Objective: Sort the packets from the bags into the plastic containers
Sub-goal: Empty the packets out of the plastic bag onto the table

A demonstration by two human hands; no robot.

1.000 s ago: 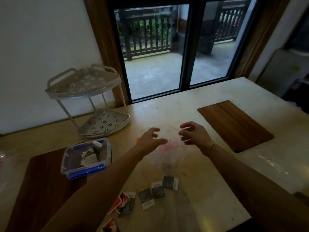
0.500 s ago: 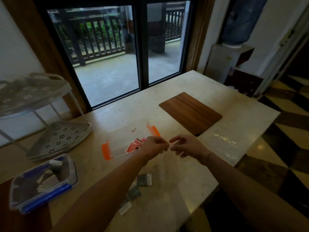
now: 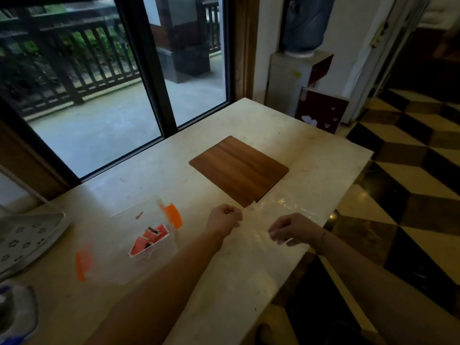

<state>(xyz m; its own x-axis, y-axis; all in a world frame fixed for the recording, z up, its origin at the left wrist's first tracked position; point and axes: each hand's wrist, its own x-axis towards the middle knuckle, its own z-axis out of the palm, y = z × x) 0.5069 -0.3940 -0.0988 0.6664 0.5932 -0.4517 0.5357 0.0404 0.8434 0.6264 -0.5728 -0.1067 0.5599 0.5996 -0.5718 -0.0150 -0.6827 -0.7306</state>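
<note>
**Both hands pinch a clear bag at the table's right side**

A clear plastic bag is stretched between the two hands, low over the pale table, near its right edge. The left hand is closed, fingertips pinched on the bag's far corner. The right hand is curled with its fingertips nipping the bag's near edge. More crinkled clear plastic lies just beyond the right hand; whether it is part of the same bag, hard to tell.

To the left sits a clear container with orange clips at its ends, and a few red packets lie in its right-hand end. A brown wooden board lies flat beyond the hands, its near corner just by the left hand.

At the far left edge, a grey perforated rack shelf pokes in. Bottom left corner, a blurred blue-trimmed container, contents unclear. Behind the table, a glass door; right of it, a water dispenser on a checkered floor.
</note>
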